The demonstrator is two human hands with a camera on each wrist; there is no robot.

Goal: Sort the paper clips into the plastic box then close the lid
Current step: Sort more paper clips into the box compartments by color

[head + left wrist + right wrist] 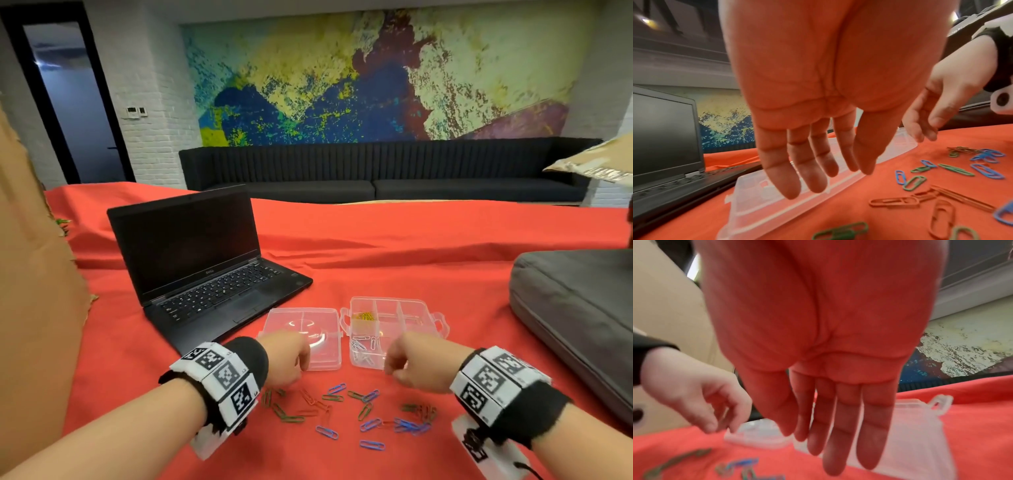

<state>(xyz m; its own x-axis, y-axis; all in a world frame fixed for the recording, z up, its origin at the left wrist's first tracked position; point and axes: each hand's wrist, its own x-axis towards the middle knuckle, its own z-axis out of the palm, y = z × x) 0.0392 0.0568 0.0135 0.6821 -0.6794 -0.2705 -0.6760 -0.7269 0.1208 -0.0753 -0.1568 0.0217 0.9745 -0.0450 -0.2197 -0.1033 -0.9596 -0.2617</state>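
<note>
At the far left a tan cardboard sheet stands cut off by the frame edge. Next comes an open black laptop with a dark screen, resting on the red cloth that covers the whole work surface. Behind, a dark doorway, white brick wall, a long black sofa and a bright abstract mural fill the room.

The left hand hovers over the cloth at the near edge of the clear lid, which lies flat and open; its wrist view shows straight, relaxed fingers holding nothing. Hinged just right of the lid is the plastic box, its compartments holding yellow clips at the back left and silver ones in front. Loose paper clips, green, orange and blue, lie scattered on the cloth in front of the box, between the wrists.

The right hand hangs at the box's near right corner, fingers extended and slack, empty. Its wrist view is blurred. At far right a grey cushion is cut off.
</note>
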